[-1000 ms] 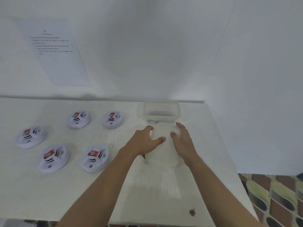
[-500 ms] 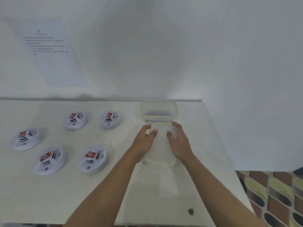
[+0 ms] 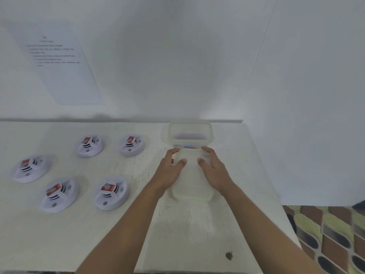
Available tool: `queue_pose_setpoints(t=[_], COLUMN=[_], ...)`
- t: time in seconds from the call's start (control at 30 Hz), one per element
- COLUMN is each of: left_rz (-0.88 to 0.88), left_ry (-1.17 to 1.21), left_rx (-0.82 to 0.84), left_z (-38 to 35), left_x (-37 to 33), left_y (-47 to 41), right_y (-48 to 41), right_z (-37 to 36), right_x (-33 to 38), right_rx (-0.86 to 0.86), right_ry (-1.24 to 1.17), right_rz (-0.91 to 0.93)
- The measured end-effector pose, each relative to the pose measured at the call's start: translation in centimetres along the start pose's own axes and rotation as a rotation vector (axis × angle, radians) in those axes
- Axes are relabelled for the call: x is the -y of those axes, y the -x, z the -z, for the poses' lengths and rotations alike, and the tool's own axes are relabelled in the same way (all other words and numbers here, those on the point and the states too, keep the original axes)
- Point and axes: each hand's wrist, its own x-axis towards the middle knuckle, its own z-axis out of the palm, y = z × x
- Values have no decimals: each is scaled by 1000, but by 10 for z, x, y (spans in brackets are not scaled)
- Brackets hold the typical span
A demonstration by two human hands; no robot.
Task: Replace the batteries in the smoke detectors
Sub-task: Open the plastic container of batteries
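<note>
Several white round smoke detectors lie on the white table, each with a red battery showing in its back: two at the rear, one at the far left, two nearer. A clear plastic container stands open at the back right; its contents are unclear. Its translucent lid lies flat just in front of it. My left hand holds the lid's far left edge and my right hand holds its far right edge, thumbs on top.
A printed sheet hangs on the wall at the left. White walls close the table at the back and right. The table's right edge drops to a patterned floor. A small brown spot marks the near table surface.
The lid has gone from tilted up in both hands to lying flat on the table in front of the container. Both hands stayed on its far edges.
</note>
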Motion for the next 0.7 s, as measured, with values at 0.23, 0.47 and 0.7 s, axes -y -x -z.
queue_pose_setpoints(t=[0.23,0.47,0.7], left_rz=[-176,-238,-130], left_ry=[-193,-366,-449], left_rx=[-31,-113,-316], left_z=[7,12,5], left_x=[-4,-1,6], left_y=[-6,-6,4], right_y=[-2,3,17], right_z=[7,19,31], right_x=[8,6,-6], right_rx=[172,-102,-233], right_ry=[108,133,-80], right_rz=[74,35,-114])
